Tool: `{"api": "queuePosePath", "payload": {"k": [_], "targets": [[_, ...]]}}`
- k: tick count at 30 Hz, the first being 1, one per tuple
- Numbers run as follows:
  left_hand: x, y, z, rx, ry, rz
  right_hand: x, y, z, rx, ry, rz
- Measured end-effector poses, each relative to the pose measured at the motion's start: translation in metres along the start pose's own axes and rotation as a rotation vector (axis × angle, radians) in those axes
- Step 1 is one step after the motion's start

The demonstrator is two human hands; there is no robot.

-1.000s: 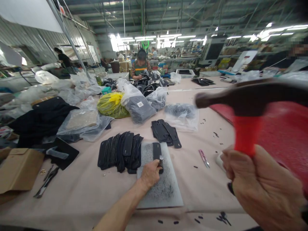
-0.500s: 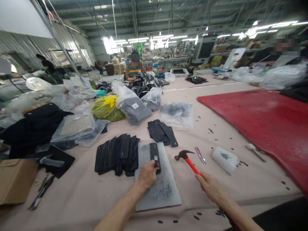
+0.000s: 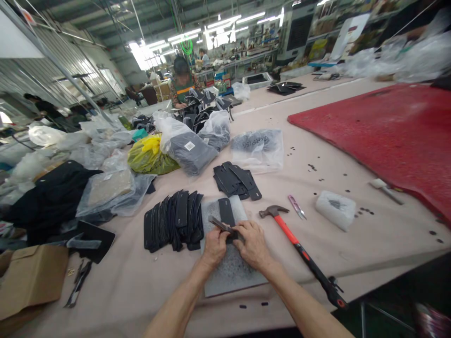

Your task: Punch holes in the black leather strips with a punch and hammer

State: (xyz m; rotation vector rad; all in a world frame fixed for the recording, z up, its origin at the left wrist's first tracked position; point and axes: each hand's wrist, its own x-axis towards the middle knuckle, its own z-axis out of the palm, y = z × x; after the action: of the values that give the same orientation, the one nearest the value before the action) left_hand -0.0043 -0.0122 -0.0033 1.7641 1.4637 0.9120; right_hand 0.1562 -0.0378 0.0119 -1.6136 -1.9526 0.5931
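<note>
Between my two hands is a short metal punch [image 3: 219, 224], tilted, its bare end pointing up and left. My left hand [image 3: 214, 246] is closed around it from the left. The fingers of my right hand [image 3: 255, 246] are closed at its other end, which they partly hide. Underneath lies a black strap-like piece [image 3: 226, 210] with a small slot near its far end, on a pale, dark-speckled board [image 3: 230, 272]. A claw hammer [image 3: 291, 234] with a red and black handle rests on the table to the right of my right hand.
Left of the board stands a row of black pieces [image 3: 172, 220]; more black pieces [image 3: 236, 180] lie beyond it. Pink snips [image 3: 296, 206], a wrapped white block [image 3: 336, 209] and a red sheet [image 3: 380, 126] are rightward. A cardboard box [image 3: 33, 279] sits left. A person [image 3: 181, 82] sits across.
My right hand has let go of the hammer, now lying on the table, and has come over to the punch. My left hand has lifted and tilted the punch. The view has shifted.
</note>
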Motion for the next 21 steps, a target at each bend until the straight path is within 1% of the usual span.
{"api": "queuePosePath", "payload": {"k": [2, 4, 6, 9, 11, 13, 18, 21], "targets": [[0.005, -0.001, -0.004, -0.043, 0.13, -0.114, -0.001, 0.0, 0.001, 0.002, 0.004, 0.031], [0.009, -0.003, -0.008, -0.057, 0.214, -0.183, -0.002, 0.001, 0.0, 0.003, 0.003, 0.052], [0.011, -0.004, -0.011, -0.064, 0.204, -0.187, -0.002, 0.001, 0.0, 0.0, 0.003, 0.054], [0.009, -0.004, -0.011, -0.066, 0.148, -0.146, -0.001, -0.001, 0.001, -0.025, 0.01, 0.038], [0.004, -0.004, -0.008, -0.083, 0.139, -0.121, -0.001, -0.004, 0.001, -0.057, 0.013, 0.033], [-0.001, -0.005, -0.006, -0.095, 0.174, -0.113, 0.001, -0.01, 0.002, -0.104, 0.024, 0.042], [-0.008, -0.01, -0.004, -0.04, 0.34, -0.126, 0.01, -0.024, 0.011, -0.215, 0.078, 0.109], [-0.008, -0.008, -0.006, -0.046, 0.363, -0.151, 0.013, -0.026, 0.017, -0.221, 0.086, 0.133]]}}
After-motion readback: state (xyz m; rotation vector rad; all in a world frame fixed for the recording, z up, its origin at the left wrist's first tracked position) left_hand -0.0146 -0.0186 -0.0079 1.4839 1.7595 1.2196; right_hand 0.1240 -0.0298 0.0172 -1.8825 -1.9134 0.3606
